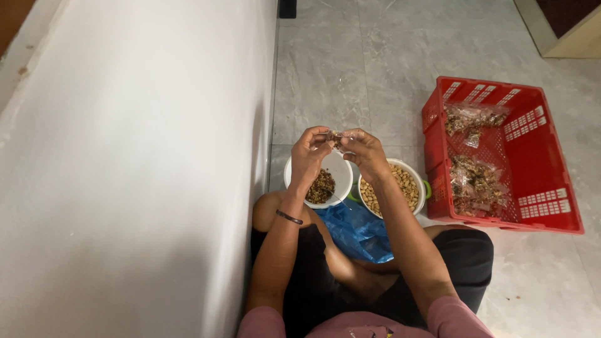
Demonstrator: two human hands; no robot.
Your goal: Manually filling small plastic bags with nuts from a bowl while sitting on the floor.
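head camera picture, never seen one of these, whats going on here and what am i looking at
There is no machine here: a camera worn on a person's head looks down at their own two bare hands. The person sits on a grey tiled floor beside a white wall. The left hand and right hand together pinch a small clear packet with something dark inside. Below them stand a white bowl of dark bits and another bowl of pale nuts. A blue plastic bag lies on the lap. To the right, a red crate holds filled packets.
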